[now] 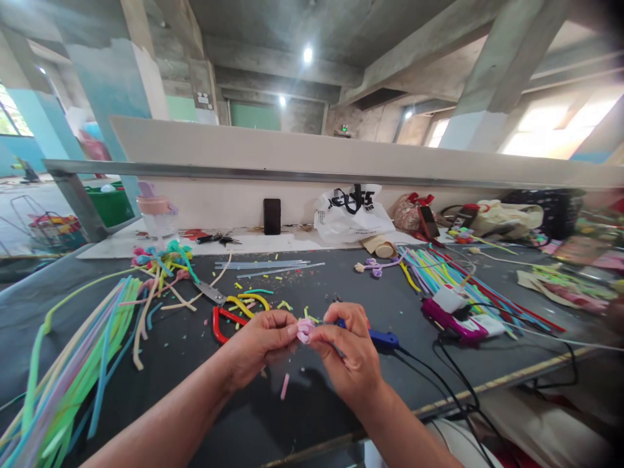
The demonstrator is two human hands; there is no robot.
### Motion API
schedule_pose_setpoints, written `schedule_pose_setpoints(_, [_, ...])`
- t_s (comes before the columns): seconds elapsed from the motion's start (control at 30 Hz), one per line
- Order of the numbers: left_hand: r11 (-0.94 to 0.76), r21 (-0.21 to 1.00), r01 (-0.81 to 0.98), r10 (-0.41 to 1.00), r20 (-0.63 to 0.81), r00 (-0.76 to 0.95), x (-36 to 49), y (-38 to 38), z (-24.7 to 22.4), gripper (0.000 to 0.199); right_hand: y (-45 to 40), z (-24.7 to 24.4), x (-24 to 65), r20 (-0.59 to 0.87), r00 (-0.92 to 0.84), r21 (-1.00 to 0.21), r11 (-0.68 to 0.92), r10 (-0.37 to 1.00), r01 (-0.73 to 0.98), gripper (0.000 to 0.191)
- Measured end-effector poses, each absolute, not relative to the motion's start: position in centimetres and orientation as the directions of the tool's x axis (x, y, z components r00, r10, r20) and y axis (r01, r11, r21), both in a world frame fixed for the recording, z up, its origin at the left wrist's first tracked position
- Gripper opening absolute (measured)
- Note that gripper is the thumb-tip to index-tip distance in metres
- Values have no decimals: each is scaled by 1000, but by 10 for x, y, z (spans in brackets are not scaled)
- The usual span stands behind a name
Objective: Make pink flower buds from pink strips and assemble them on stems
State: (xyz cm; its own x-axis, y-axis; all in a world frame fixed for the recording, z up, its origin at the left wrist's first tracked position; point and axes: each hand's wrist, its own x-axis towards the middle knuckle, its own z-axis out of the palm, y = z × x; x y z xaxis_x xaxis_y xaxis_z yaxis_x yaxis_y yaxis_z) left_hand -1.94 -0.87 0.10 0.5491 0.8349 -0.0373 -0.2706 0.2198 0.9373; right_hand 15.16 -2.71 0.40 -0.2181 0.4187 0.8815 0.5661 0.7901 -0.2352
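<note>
Between my hands is a small pale pink flower-shaped piece [305, 330] that looks bent from soft strip. My left hand [270, 341] pinches its left side with thumb and forefinger. On the other side, my right hand [350, 354] grips it with the fingertips. Just behind the right hand lies a blue glue gun [385, 338], partly hidden, its black cord trailing toward the table's front edge. Scissors [236, 307] with red and yellow handles rest beyond the left hand. Below the hands is a short pink offcut [285, 386].
Long pastel strips [92, 351] cover the left, with finished-looking coloured pieces [166, 255] behind them. Clear glue sticks [266, 264], a purple flower piece [377, 266] and a phone [272, 216] are farther back. More strips [439, 273] and a magenta power strip [453, 322] with cords lie right.
</note>
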Motion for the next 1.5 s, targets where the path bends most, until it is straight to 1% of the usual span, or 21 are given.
schedule_pose_setpoints(0.13, [270, 920, -286, 828, -70, 556, -18, -11, 1, 31, -30, -2, 149, 895, -187, -227, 774, 406, 591, 13])
schedule_pose_setpoints(0.3, [286, 905, -316, 824, -63, 563, -17, -13, 0, 31, -33, -6, 146, 901, -172, -217, 755, 399, 618, 13])
schedule_pose_setpoints(0.47, [304, 886, -349, 825, -61, 562, -17, -12, -2, 30, -32, -5, 144, 890, -193, -224, 764, 414, 604, 13])
schedule_pose_setpoints(0.57, [310, 881, -358, 814, -52, 578, -18, -10, -3, 29, -32, -4, 148, 879, -196, -266, 788, 434, 555, 13])
schedule_pose_setpoints(0.63, [308, 884, -353, 806, -45, 591, -19, -9, -3, 29, -33, -3, 151, 881, -160, -305, 793, 445, 528, 17])
schedule_pose_setpoints(0.7, [303, 886, -351, 802, -39, 595, -19, -9, -3, 29, -34, -2, 154, 887, -111, -325, 776, 449, 540, 17])
schedule_pose_setpoints(0.8, [303, 889, -344, 801, -41, 598, -19, -9, -2, 28, -34, 0, 154, 901, -102, -285, 753, 421, 593, 16])
schedule_pose_setpoints(0.9, [303, 887, -350, 805, -42, 592, -19, -9, -3, 27, -34, 2, 152, 906, -150, -223, 746, 396, 627, 22])
schedule_pose_setpoints(0.97, [306, 875, -375, 811, -33, 585, -18, -8, -5, 26, -36, 1, 150, 910, -149, -205, 731, 387, 651, 25])
schedule_pose_setpoints(1.07, [318, 856, -408, 810, -21, 586, -18, -7, -8, 24, -37, -2, 147, 927, -98, -204, 708, 362, 676, 22])
schedule_pose_setpoints(1.17, [331, 847, -417, 802, -20, 597, -18, -7, -11, 21, -38, -5, 145, 933, -65, -218, 699, 355, 681, 13])
schedule_pose_setpoints(1.37, [336, 848, -411, 796, -22, 605, -18, -7, -11, 21, -33, -7, 147, 901, -149, -220, 724, 408, 654, 9])
schedule_pose_setpoints(1.5, [328, 862, -386, 800, -36, 599, -19, -8, -9, 24, -31, -7, 147, 901, -150, -230, 741, 407, 630, 10])
